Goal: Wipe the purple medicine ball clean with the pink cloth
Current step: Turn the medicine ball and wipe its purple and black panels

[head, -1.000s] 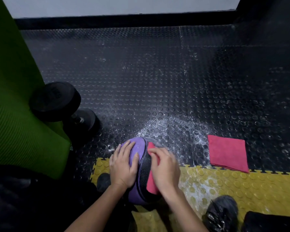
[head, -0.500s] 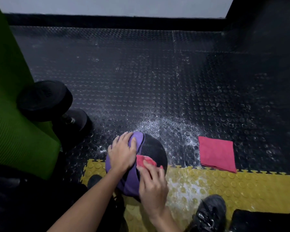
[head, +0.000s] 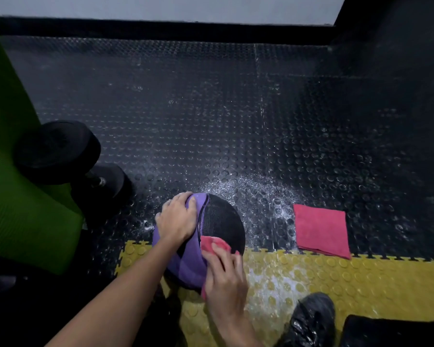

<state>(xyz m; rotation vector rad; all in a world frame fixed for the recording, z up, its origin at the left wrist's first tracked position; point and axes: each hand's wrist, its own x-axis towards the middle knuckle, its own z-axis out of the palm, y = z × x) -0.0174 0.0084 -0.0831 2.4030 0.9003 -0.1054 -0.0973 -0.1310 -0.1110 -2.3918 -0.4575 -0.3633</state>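
The purple and black medicine ball (head: pixel 218 219) sits on the floor where the black studded mat meets the yellow mat. My left hand (head: pixel 177 217) lies flat on the ball's upper left side, fingers spread over the purple panel. My right hand (head: pixel 224 276) presses a pink cloth (head: pixel 212 242) against the ball's near right side; most of the cloth is hidden under the palm. A second, folded pink cloth (head: pixel 321 230) lies flat on the black mat to the right of the ball.
A black dumbbell (head: pixel 65 156) rests at the left against a green mat (head: pixel 15 196). Wet spray marks the black studded floor (head: pixel 236 108) behind the ball and the yellow mat (head: pixel 361 276). A dark shoe (head: pixel 311 319) is at the lower right.
The ball has turned, so the black panel now faces up on the right. My right hand with the cloth slid down toward me over the ball. My left hand shifted to the ball's far left.
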